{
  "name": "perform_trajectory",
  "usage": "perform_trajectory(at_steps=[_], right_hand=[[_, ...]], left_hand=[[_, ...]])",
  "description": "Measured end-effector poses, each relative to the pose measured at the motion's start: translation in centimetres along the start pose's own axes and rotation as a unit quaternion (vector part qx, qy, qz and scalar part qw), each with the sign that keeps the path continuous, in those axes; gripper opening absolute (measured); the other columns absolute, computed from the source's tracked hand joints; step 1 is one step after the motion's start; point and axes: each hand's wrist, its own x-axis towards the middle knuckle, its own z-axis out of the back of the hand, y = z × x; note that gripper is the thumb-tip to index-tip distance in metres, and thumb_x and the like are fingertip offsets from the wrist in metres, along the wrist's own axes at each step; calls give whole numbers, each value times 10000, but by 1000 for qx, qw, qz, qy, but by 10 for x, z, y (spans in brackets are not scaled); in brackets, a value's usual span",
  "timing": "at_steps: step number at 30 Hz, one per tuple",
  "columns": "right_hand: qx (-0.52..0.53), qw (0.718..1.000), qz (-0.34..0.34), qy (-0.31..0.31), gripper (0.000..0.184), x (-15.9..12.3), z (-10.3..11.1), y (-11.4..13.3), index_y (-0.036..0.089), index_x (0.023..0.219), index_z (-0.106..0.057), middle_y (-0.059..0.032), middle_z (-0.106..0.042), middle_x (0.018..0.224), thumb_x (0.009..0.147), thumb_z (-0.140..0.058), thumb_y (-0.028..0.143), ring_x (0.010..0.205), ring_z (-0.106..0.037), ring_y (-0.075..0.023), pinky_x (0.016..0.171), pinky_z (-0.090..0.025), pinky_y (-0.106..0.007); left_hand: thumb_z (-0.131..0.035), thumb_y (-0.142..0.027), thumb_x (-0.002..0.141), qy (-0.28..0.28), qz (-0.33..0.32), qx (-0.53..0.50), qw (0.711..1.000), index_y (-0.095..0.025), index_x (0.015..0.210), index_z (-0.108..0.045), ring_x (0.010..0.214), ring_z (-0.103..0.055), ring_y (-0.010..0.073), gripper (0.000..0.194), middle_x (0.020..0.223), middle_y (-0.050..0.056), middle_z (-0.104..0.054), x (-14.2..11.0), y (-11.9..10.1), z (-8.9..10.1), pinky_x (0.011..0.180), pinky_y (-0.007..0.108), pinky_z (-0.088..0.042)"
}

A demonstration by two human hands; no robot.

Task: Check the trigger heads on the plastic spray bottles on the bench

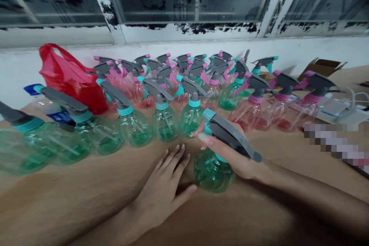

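Note:
My right hand [230, 153] is wrapped round the neck and trigger of a green spray bottle [215, 173] with a grey and turquoise spray head. The bottle is upright, close above or on the table; which of the two I cannot tell. My left hand [165, 184] lies flat on the wooden table [115, 207], fingers stretched out, just left of that bottle. In front of the hands stands a row of green spray bottles [135, 128] with turquoise collars. Pink spray bottles [256, 109] with pink collars stand to the right of this row.
Behind the row, many more pink and green spray bottles [211, 92] crowd toward the wall. A red plastic bag [75, 80] and a blue-capped water bottle [54, 109] are at left. An open cardboard box [319, 69] and white devices with cables [340, 107] lie at right.

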Motion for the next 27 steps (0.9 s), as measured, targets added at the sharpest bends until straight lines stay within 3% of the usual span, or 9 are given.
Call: perform_trajectory(at_steps=[4, 9, 19, 24, 27], right_hand=[[-29, 999, 16, 2, 213, 0, 1, 3, 223, 751, -551, 27, -548, 682, 889, -530, 384, 630, -534, -119, 571, -410, -262], [3, 1000, -5, 21, 241, -2, 0, -1, 261, 1056, -583, -1, -613, 848, 879, -537, 419, 734, -594, -151, 683, -486, -297], [27, 999, -18, 13, 291, -2, -3, -3, 255, 1104, -599, -6, -576, 819, 858, -567, 408, 768, -570, -165, 713, -495, -313], [-13, 999, 2, -29, 294, -2, -5, -5, 252, 1070, -636, 44, -462, 656, 822, -617, 407, 577, -427, -113, 569, -426, -266], [-31, 998, 11, -55, 239, -1, -7, -6, 231, 883, -668, 61, -397, 554, 768, -666, 440, 521, -374, -112, 511, -383, -270]], left_hand=[[-416, -551, 934, -8, -1, 8, 1000, -122, 1407, -366, 1370, -267, 291, 641, 1494, 136, -295, 0, 0, -1, 1090, 489, -266], [-414, -563, 930, -18, -1, 11, 1000, -135, 1399, -380, 1349, -313, 299, 636, 1473, 137, -344, -1, 2, -3, 1070, 494, -302], [-400, -565, 935, -21, -2, 4, 1000, -116, 1403, -371, 1354, -301, 302, 649, 1477, 143, -332, -1, 3, -4, 1082, 504, -282], [-412, -558, 931, -14, 1, 4, 1000, -100, 1400, -378, 1363, -276, 308, 656, 1490, 148, -301, 0, 2, -4, 1094, 496, -262], [-414, -541, 936, -5, 0, 15, 1000, -92, 1403, -368, 1368, -263, 307, 650, 1496, 159, -280, 1, 1, -3, 1095, 495, -255]])
